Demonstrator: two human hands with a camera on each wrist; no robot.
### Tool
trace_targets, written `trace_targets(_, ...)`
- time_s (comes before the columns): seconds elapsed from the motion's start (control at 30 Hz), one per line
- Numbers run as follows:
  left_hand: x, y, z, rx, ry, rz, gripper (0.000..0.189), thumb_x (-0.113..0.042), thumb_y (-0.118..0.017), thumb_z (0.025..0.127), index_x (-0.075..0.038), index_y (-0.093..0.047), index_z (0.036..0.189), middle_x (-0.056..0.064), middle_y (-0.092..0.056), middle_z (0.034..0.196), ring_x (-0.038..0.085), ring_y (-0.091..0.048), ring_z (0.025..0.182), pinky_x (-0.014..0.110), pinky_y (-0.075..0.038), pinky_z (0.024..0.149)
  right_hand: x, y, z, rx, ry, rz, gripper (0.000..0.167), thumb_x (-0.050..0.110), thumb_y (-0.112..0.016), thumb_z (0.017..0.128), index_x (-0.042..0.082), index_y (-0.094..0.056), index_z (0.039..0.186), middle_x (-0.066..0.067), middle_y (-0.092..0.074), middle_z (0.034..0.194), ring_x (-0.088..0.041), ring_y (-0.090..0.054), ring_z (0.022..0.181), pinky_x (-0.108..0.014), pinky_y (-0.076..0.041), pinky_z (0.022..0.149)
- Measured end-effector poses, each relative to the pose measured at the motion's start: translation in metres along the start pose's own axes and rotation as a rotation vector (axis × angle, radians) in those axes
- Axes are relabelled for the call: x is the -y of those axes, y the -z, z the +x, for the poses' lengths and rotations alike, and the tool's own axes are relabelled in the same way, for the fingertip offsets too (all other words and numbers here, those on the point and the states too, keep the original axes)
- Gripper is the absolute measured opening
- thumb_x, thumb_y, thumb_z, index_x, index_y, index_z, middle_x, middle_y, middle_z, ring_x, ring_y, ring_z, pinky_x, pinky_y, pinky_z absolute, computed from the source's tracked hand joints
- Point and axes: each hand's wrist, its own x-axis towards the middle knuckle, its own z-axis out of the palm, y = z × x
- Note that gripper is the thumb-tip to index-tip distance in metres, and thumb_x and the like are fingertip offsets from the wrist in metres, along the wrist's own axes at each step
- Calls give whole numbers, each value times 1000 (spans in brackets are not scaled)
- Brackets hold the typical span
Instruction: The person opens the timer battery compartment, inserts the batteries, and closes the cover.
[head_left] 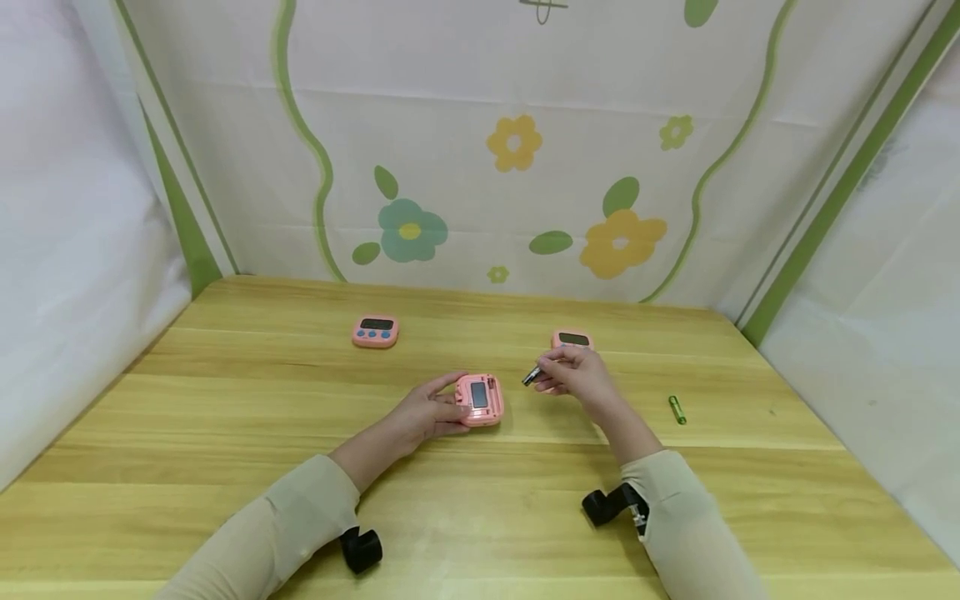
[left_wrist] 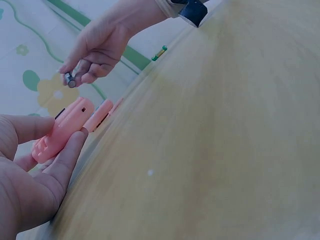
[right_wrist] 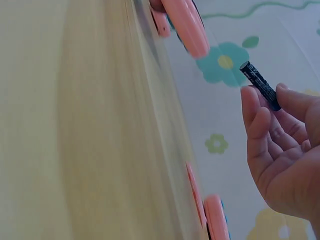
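My left hand [head_left: 420, 418] grips a pink digital timer [head_left: 463, 403] by its left side, thumb on top and fingers underneath. The timer's back faces up, showing a grey rectangle [head_left: 479, 394] and an uncovered battery slot [head_left: 494, 398] along its right side. To the right of it, my right hand [head_left: 576, 377] pinches a small black battery [head_left: 532, 376] between thumb and fingers. The battery [right_wrist: 260, 85] sticks out well past the fingertips in the right wrist view, apart from the timer.
A second pink timer [head_left: 376, 332] with blue buttons lies at the back left. Another pink timer [head_left: 573, 338] sits behind my right hand, partly hidden, with a thin pink piece [right_wrist: 196, 192] beside it. A green battery [head_left: 677, 409] lies on the wooden table [head_left: 480, 517] at the right.
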Motion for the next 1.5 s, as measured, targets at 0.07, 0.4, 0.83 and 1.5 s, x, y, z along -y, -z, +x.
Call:
trace_targets(0.07,0,0,0,-6,-2,-5,64,9,-55,78,-11,-31,134,23,-53,103,27,-59,79,36,-49,73,2,-9,1,22,-8,14,31,13,-55,85,-13,-50,101,-14,-63,78,-20,-62,66,-42,-50,66)
trace_targets(0.4,0,-2,3,-24,0,-1,65,8,-55,79,-13,-29,135,23,-50,107,25,-59,79,36,-49,73,7,-35,3,53,-12,47,24,3,-52,86,-17,-50,98,-19,-62,79,-20,-62,65,-41,-51,65)
trace_targets(0.83,-2,-1,0,-21,-13,3,63,9,-53,79,-12,-30,134,25,-50,107,25,-58,80,36,-49,74,1,-43,2,9,-2,36,11,-1,-55,83,-10,-53,88,-15,-60,77,-19,-60,65,-41,-51,64)
trace_targets(1.5,-3,-2,-1,-14,-13,-20,64,8,-53,80,-11,-27,135,25,-45,115,24,-57,82,36,-48,75,-7,-43,0,219,92,-21,22,3,-56,82,-11,-58,99,-10,-59,74,-13,-53,60,-26,-47,53)
